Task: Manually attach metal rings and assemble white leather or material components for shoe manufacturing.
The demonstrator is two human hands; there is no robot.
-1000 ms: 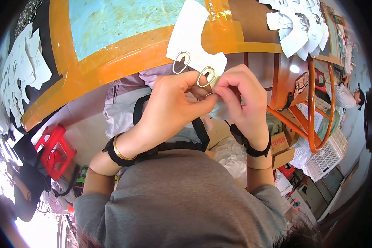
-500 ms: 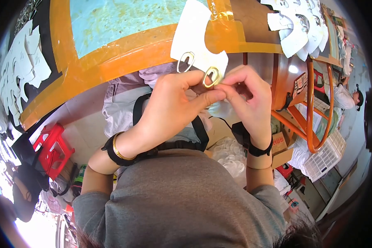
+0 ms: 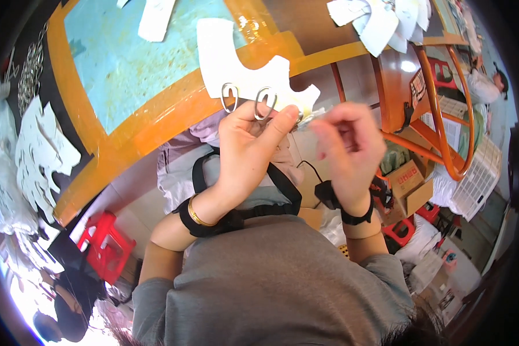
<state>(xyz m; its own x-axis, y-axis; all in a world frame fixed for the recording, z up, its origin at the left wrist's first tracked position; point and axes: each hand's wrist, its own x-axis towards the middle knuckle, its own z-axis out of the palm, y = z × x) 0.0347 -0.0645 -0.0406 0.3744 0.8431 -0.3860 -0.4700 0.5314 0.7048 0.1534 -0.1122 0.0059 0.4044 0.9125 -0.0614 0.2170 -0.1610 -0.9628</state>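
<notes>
Over the near edge of the table, my left hand [image 3: 245, 153] pinches a white, curved cut-out piece [image 3: 219, 57] between thumb and fingers. Two oval metal rings, one to the left [image 3: 230, 97] and one nearer my thumb [image 3: 264, 102], sit along its lower edge. A small shiny, translucent bit [image 3: 311, 117] shows at the piece's right end, by my thumb tip. Close beside that end is my right hand [image 3: 352, 144], its fingers curled but blurred by motion. Whether it grips anything I cannot tell.
The table has a light blue sheet [image 3: 138, 75] edged with orange tape. More white pieces lie at its far side [image 3: 155, 20], right [image 3: 380, 23] and left [image 3: 43, 153]. Chains [image 3: 32, 75] hang at left. Red stools [image 3: 106, 242], an orange tubular frame [image 3: 438, 115] and cartons [image 3: 409, 184] stand around.
My right hand has moved slightly right and down, away from the left thumb. The white piece has turned and shows more of its length. My view has shifted.
</notes>
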